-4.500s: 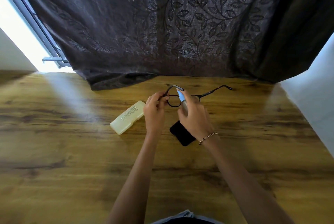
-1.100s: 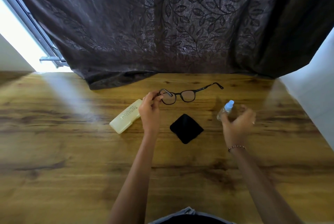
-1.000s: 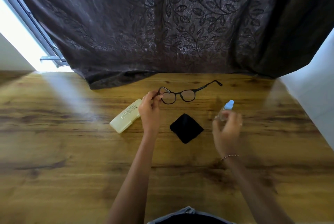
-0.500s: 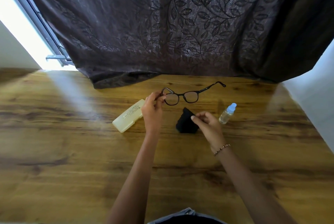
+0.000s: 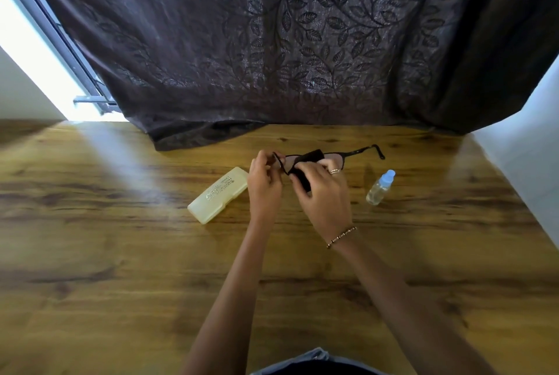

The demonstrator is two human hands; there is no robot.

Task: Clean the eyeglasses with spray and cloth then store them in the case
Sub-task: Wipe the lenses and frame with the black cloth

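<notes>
Both hands are raised over the far middle of the wooden table point(image 5: 121, 253). The left hand point(image 5: 263, 185) pinches the left end of the eyeglasses point(image 5: 357, 153), fingers closed on the frame near the hinge. The glasses are held off the table, lenses facing the person, the right temple arm sticking out to the right with its curved tip free in the air.

The right hand point(image 5: 325, 193) holds the black cloth point(image 5: 305, 162), thumb and fingers clamped on it and pressing it over a lens; the cloth folds across the frame's front and hangs a little below it. A ring shows on one finger, a beaded bracelet point(image 5: 341, 237) on the wrist.

The pale yellow case point(image 5: 218, 194) lies closed on the table just left of the left hand, angled diagonally, faint print on its lid. The spray bottle point(image 5: 380, 187), clear with a light blue cap, stands to the right of the hands, apart from them, looking slightly tilted in this wide view.

Behind, a dark leaf-pattern curtain point(image 5: 287, 41) drapes onto the table's far edge; bright daylight at far left
</notes>
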